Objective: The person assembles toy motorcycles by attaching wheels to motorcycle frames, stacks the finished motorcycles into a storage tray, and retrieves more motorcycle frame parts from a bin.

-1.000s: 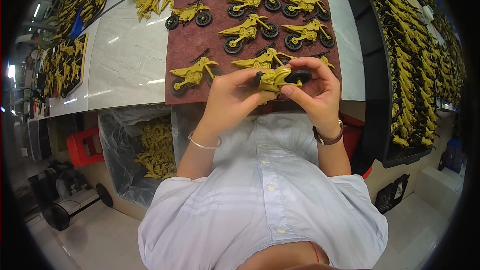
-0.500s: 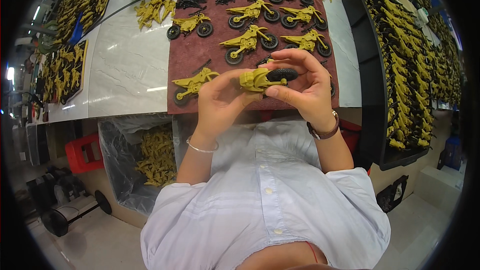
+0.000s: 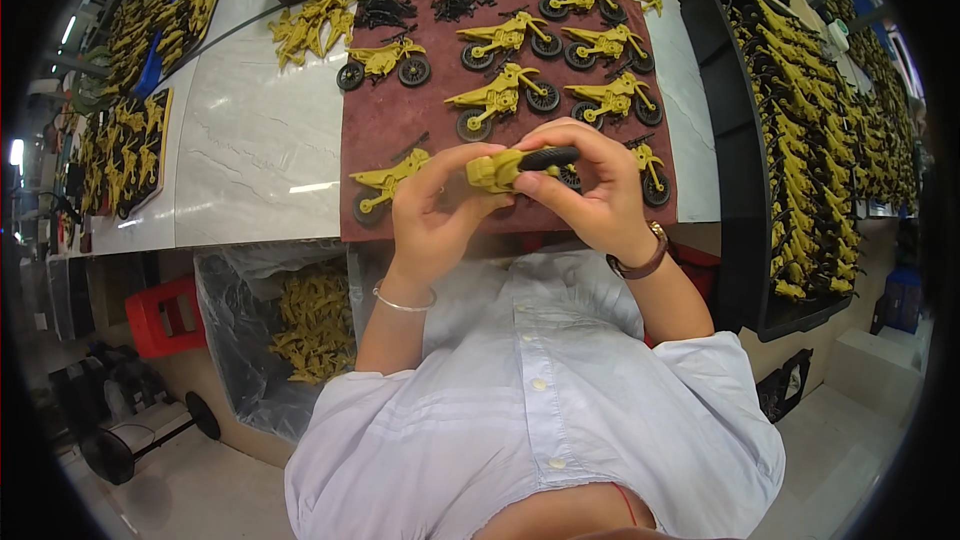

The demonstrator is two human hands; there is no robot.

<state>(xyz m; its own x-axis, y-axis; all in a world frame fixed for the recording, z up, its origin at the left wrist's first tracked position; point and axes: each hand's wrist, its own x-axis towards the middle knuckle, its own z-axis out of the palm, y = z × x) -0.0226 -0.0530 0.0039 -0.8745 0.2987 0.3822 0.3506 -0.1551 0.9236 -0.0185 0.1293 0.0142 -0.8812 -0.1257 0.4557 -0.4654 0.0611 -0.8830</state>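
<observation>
Between my hands is a yellow toy motorcycle (image 3: 492, 172) with a black wheel (image 3: 548, 157), held just above the near edge of a dark red mat (image 3: 390, 125). My left hand (image 3: 432, 208) is closed on the yellow body, thumb below and fingers above. With thumb and fingers my right hand (image 3: 600, 190) pinches the toy at the wheel end. Much of the toy is hidden by my fingers. On the mat around it lie several similar toy motorcycles (image 3: 497, 92), yellow with black wheels. One toy motorcycle (image 3: 390, 180) lies just beyond my left hand.
Small black parts (image 3: 385, 8) and yellow parts (image 3: 312, 22) lie in piles at the back. To the right stands a black crate (image 3: 735, 140) packed with yellow and black pieces. Below the table's left part, a plastic-lined bin (image 3: 235, 340) holds yellow parts. A red stool (image 3: 165, 320) stands beside it.
The held toy motorcycle has shifted slightly left and tilted, its wheel now angled upward. My right thumb has moved left along it, near the wheel. Both hands keep hold.
</observation>
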